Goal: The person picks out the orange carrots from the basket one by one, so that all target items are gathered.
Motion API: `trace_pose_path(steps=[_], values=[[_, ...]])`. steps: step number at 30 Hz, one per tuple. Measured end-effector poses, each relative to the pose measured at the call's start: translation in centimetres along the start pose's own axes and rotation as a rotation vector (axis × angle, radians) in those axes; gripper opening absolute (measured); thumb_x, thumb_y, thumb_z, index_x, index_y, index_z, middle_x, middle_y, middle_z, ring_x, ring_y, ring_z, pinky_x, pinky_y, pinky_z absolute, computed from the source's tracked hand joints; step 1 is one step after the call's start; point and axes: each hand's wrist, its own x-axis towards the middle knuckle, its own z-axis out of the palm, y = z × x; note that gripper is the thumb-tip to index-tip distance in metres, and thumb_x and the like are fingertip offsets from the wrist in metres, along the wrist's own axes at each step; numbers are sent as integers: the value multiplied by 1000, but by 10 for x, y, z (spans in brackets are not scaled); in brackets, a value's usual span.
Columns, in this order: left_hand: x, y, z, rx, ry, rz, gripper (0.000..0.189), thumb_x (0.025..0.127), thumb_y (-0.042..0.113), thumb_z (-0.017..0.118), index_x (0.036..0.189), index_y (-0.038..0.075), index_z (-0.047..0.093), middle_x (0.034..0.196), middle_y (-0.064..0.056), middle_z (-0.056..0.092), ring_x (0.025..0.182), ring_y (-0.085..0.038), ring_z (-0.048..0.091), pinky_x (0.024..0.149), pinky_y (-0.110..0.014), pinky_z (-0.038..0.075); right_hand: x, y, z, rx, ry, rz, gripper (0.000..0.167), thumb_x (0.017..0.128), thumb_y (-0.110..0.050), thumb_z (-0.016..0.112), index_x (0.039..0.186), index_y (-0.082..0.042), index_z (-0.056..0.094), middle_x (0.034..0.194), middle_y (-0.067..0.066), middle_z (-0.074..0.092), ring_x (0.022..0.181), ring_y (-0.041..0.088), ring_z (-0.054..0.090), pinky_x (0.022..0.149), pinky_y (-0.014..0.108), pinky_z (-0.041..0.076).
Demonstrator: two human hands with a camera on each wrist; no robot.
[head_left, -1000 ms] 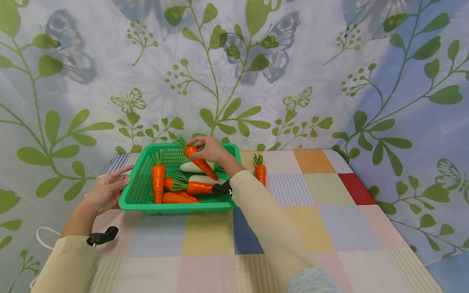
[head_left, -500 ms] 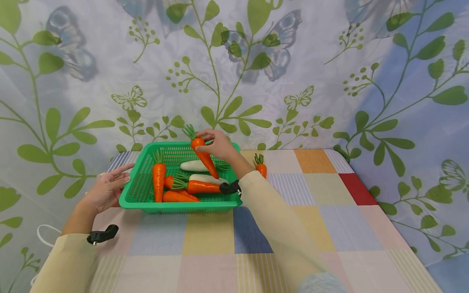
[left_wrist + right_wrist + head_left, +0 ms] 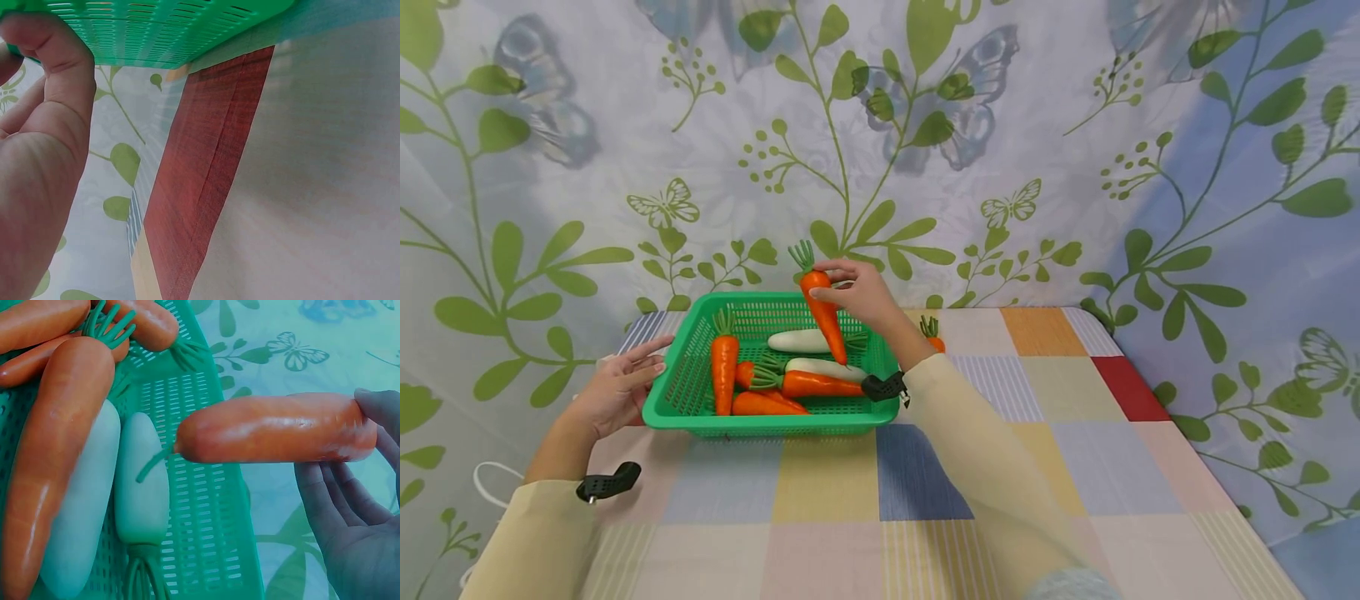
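A glossy orange carrot (image 3: 824, 312) with a green top is pinched between the thumb and fingers of my right hand (image 3: 867, 293). It hangs over the right part of the green basket (image 3: 767, 422), top up and tip down. In the right wrist view the same carrot (image 3: 275, 428) lies across the thumb and fingertips. My left hand (image 3: 617, 390) touches the basket's left rim with its fingers, which are fairly straight. Inside the basket are several carrots, one upright along the left (image 3: 724, 371), and two white radishes (image 3: 797, 340).
Another carrot (image 3: 931, 333) lies on the table right of the basket, partly hidden by my right arm. A patchwork cloth (image 3: 827, 475) covers the table. A leaf-patterned curtain (image 3: 1045, 125) hangs behind it. A white cable (image 3: 488, 487) shows at the left.
My right hand has lifted the carrot up and to the right, and it has turned more upright. More of the radishes shows now. The left hand and basket stay in place.
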Motion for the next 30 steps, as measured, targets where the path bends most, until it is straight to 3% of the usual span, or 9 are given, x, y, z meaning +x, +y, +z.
trace_pose_path(steps=[9, 30], values=[[0, -2, 0, -8, 22, -10, 53, 108, 1, 45, 158, 12, 32, 117, -3, 70, 102, -15, 74, 87, -33, 62, -10, 1, -9, 43, 18, -17, 45, 90, -25, 81, 133, -22, 69, 127, 9, 68, 112, 25, 66, 85, 42, 64], [-1, -4, -3, -29, -16, 20, 53, 108, -2, 40, 159, 11, 30, 116, -4, 69, 101, -16, 74, 86, -33, 63, -33, 5, -29, 119, 106, -36, 44, 90, -20, 80, 133, -17, 69, 128, 15, 67, 105, 28, 69, 82, 41, 64]])
